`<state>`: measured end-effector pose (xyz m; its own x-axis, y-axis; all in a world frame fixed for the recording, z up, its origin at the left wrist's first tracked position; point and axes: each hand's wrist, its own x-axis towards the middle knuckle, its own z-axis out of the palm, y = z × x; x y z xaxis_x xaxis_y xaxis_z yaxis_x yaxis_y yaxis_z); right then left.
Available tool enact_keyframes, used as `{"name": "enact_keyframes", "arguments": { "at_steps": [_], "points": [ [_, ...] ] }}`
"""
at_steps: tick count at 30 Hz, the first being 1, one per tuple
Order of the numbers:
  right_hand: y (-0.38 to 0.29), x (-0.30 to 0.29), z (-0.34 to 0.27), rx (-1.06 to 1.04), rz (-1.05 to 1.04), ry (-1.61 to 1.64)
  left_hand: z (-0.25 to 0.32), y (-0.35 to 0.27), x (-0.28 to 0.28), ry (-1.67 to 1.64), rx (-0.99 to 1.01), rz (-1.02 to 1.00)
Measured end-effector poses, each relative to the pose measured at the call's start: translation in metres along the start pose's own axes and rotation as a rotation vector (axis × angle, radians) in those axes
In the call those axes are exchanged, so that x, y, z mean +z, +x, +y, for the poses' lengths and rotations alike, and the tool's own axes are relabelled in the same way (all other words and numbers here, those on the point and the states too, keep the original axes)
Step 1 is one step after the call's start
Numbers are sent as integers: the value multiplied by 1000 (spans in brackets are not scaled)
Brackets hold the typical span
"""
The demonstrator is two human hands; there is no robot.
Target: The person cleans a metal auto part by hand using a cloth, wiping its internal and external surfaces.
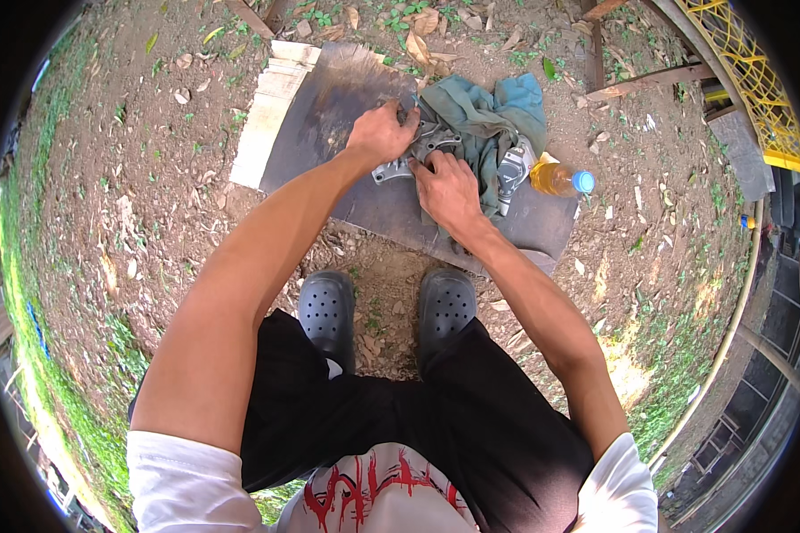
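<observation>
Over a dark, worn board (373, 206) on the ground, both my hands are at a grey metal part with bolt holes (438, 138), of a kind I cannot tell. My left hand (382, 133) is at its upper left, fingers curled; a thin blue tip shows by the thumb. My right hand (448, 188) touches its lower side, thumb and fingers bent over the edge. Whether either hand grips it is hidden. Against the part lies a rumpled, stained blue-green cloth (470, 103). A white and grey cover or package (515, 170) lies partly on the cloth.
A clear plastic bottle of amber liquid (555, 178) with a blue cap lies at the board's right. Pale splintered wood (267, 120) shows along its left side. Grey clogs (327, 313) stand below it. Wooden bars (650, 81) and a yellow lattice (740, 60) are at upper right.
</observation>
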<state>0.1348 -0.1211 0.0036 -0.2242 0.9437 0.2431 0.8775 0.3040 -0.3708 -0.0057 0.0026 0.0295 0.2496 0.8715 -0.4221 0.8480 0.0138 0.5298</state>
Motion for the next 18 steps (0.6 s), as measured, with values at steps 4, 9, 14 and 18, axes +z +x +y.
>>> {"name": "enact_keyframes", "arguments": {
  "at_steps": [4, 9, 14, 18],
  "points": [
    [-3, 4, -1, 16, 29, 16, -2, 1, 2, 7, 12, 12],
    [-4, 5, -7, 71, -14, -12, -1, 3, 5, -16, 48, 14],
    [-6, 14, -30, 140, -81, -173, -9, 8, 11, -14, 67, 41],
    [-1, 14, -38, 241, -124, -174, -8, 8, 13, -25, 49, 38]
  ]
}}
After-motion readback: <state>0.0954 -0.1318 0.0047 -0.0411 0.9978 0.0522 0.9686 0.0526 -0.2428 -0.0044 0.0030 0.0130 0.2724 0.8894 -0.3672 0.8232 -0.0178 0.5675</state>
